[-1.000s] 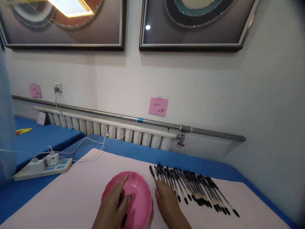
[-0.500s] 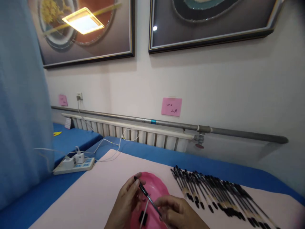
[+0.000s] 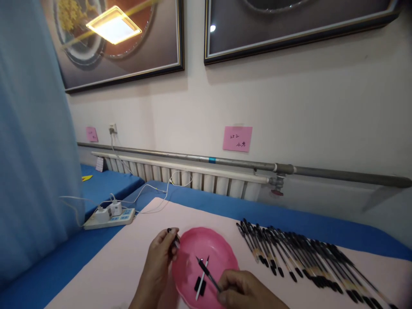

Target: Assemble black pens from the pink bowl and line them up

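Note:
A pink bowl [image 3: 212, 244] sits on the pink mat [image 3: 135, 253] in front of me. Inside it lies a white refill with a black piece [image 3: 200, 285]. My right hand [image 3: 243, 292] is closed on a black pen body [image 3: 206, 271] that points up and left over the bowl. My left hand [image 3: 159, 262] is at the bowl's left rim, fingers pinched on a small black pen cap [image 3: 172, 232]. A long row of black pens [image 3: 299, 257] lies to the right of the bowl.
A white power strip [image 3: 109, 216] with plugged chargers and cables rests on the blue cloth at left. A radiator [image 3: 180, 176] and pipe run along the wall behind. A blue curtain [image 3: 28, 150] hangs at far left.
The hands have drawn apart: the left now holds the cap away at the bowl's left rim, and the right has lowered the pen body over the bowl. The view shifted slightly.

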A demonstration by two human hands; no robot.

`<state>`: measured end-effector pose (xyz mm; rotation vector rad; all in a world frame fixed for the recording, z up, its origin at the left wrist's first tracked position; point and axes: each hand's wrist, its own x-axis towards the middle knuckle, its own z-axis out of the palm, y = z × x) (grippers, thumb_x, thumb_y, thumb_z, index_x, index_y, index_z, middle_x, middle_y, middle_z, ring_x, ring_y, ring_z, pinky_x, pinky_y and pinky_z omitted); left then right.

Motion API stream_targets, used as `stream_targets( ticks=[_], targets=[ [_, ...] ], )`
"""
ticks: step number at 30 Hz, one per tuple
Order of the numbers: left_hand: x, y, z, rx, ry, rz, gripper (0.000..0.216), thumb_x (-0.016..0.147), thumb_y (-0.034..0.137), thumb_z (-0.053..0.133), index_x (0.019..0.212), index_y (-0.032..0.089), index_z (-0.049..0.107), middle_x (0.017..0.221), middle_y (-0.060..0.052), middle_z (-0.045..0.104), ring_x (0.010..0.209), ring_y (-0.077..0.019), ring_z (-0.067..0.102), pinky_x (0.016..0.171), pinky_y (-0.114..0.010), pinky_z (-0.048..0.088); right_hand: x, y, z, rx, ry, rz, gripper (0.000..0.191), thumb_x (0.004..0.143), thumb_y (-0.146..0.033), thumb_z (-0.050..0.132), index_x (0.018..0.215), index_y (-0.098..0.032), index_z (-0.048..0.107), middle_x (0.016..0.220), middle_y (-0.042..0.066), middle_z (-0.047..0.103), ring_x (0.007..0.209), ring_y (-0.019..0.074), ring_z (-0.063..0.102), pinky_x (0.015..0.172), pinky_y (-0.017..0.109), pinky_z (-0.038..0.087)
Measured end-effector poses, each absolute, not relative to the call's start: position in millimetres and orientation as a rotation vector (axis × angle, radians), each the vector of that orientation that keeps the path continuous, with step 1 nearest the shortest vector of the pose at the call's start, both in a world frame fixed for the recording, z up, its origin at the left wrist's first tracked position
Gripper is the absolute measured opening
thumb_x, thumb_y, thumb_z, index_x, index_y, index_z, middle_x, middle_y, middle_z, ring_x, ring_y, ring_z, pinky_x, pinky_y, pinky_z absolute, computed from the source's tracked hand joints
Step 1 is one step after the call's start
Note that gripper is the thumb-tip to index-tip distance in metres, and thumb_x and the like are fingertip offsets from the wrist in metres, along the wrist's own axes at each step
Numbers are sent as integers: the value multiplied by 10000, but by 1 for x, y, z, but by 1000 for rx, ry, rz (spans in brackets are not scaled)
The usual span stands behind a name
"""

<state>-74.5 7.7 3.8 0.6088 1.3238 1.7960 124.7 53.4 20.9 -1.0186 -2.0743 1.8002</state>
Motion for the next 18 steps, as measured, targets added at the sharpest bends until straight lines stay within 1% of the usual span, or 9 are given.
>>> stream_targets(
  ticks=[3,7,9,14,16,18],
  targets=[
    [-72,10,-4,931,1690,1511,249,738,397,554,641,168,564,519,42,500,453,-94,431,460,-214,313,128,60,21,-1117,-2047,1718,67,679,-172,471,655,-178,533,529,-57,508,427,66,355,453,195,232],
    [-59,13,-12,1297,2064,1210,158,756,282,498,693,182,603,660,-20,619,622,-154,541,593,-249,351,131,67,23,-1158,-2071,1719,79,702,-174,465,658,-184,529,511,-70,506,388,57,331,434,194,231],
    [-55,14,-14,1326,2139,1127,138,751,252,493,698,185,603,684,-33,635,634,-161,548,597,-249,344,131,68,23,-1155,-2074,1724,78,708,-174,472,654,-184,527,501,-76,501,381,54,328,429,193,230],
    [-52,11,-20,1352,2115,1116,103,730,231,516,677,196,596,635,-33,620,598,-173,550,563,-252,341,131,66,22,-1107,-2025,1680,92,718,-169,475,641,-182,523,492,-79,482,376,52,309,419,195,223],
    [-52,11,-23,1353,2111,1130,119,732,241,514,730,191,622,675,-49,634,617,-183,563,586,-266,367,131,65,22,-1087,-2031,1664,96,728,-177,475,648,-182,528,507,-73,495,375,51,310,419,197,223],
    [-53,11,-22,1319,2106,1193,173,722,244,527,833,188,647,774,-71,657,690,-197,585,638,-282,399,132,64,23,-1097,-2054,1655,105,734,-173,472,650,-184,534,512,-69,507,375,53,318,421,198,226]
  ],
)
